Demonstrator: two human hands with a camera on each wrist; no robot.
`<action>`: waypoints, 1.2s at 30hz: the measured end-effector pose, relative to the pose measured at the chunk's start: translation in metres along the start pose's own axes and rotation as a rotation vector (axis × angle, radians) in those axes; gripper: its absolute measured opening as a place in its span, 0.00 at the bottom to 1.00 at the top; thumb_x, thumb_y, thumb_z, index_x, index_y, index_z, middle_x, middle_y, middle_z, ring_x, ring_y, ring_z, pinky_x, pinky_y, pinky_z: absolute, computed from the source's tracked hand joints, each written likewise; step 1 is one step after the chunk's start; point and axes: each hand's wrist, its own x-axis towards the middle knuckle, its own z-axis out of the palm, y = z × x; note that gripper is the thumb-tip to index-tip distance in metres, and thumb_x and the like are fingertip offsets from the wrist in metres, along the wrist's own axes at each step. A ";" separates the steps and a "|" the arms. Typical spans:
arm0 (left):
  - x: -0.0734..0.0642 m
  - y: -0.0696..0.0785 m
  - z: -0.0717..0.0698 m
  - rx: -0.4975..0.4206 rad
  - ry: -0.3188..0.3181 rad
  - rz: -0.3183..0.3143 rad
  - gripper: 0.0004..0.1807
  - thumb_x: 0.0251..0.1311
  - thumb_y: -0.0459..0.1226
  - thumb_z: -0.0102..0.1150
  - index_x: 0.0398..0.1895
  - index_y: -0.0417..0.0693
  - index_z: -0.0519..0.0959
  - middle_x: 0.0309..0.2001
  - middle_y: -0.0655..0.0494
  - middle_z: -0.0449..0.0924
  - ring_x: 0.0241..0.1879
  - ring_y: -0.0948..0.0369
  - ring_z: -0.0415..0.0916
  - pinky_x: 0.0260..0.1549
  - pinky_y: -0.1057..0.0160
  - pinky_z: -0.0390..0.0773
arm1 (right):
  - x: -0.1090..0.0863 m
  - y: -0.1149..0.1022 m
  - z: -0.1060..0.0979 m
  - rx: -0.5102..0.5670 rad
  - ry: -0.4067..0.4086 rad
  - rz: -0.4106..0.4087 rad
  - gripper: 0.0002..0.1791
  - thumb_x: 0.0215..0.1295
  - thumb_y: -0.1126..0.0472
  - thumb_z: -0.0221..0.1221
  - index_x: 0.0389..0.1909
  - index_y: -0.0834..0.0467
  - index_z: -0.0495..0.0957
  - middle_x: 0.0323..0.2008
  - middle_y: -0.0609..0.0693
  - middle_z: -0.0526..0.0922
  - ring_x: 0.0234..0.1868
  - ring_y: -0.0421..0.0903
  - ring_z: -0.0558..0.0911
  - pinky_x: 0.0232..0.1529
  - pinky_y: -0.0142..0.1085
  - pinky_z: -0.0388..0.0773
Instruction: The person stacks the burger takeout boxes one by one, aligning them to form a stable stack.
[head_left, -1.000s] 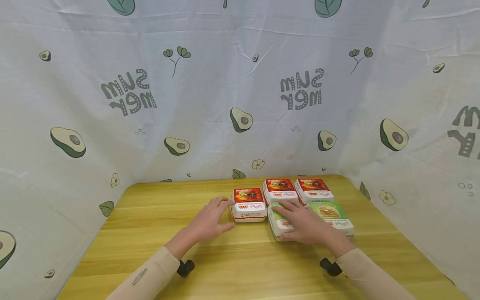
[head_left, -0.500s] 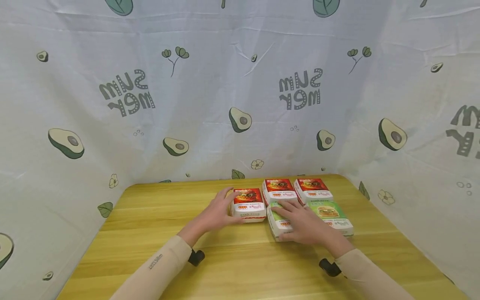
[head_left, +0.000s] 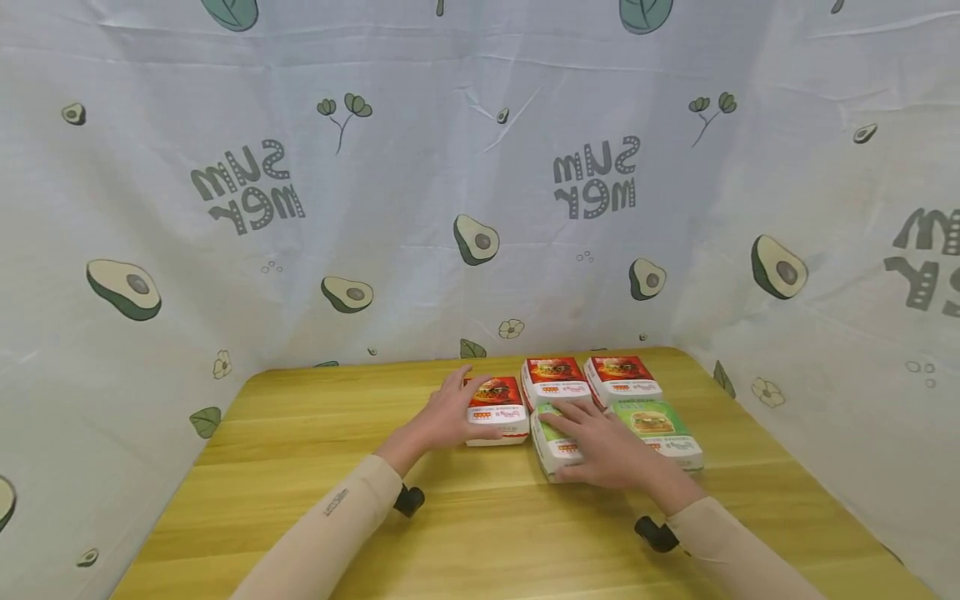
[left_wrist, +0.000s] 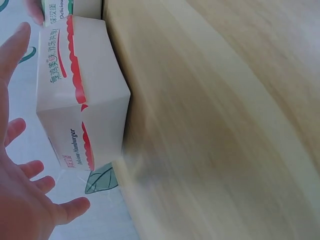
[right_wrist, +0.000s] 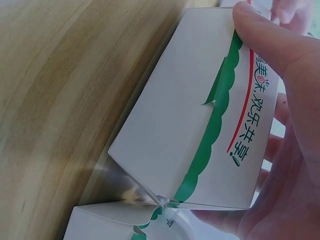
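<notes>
On the left of the group stands a hamburger box [head_left: 498,414] with a red lid print. My left hand [head_left: 448,417] spreads around its left side, thumb along the front and fingers by the lid. In the left wrist view, fingers [left_wrist: 34,169] are apart and a gap shows between them and the white wall of that red box [left_wrist: 75,90]. My right hand [head_left: 609,450] grips a green hamburger box [head_left: 553,454] from above. The right wrist view shows the thumb [right_wrist: 250,25] at an edge of that green box [right_wrist: 190,115], other fingers partly hidden behind.
A second green hamburger box [head_left: 660,427] stands right beside the gripped one. Behind are two more red boxes [head_left: 557,386] [head_left: 622,382] in a row. All rest on a wooden table [head_left: 300,433]. A patterned white curtain [head_left: 405,208] rises at its back and sides.
My left hand has moved right and slightly away from me, closing in around the red box's left side. The right hand stays on the green box, and the boxes keep their arrangement.
</notes>
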 end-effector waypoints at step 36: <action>0.007 -0.018 0.004 -0.013 -0.055 -0.091 0.54 0.44 0.63 0.75 0.76 0.68 0.62 0.72 0.49 0.56 0.62 0.49 0.67 0.60 0.44 0.72 | -0.002 -0.001 0.000 0.008 -0.006 0.010 0.49 0.54 0.30 0.67 0.76 0.41 0.63 0.77 0.52 0.60 0.74 0.59 0.62 0.60 0.72 0.65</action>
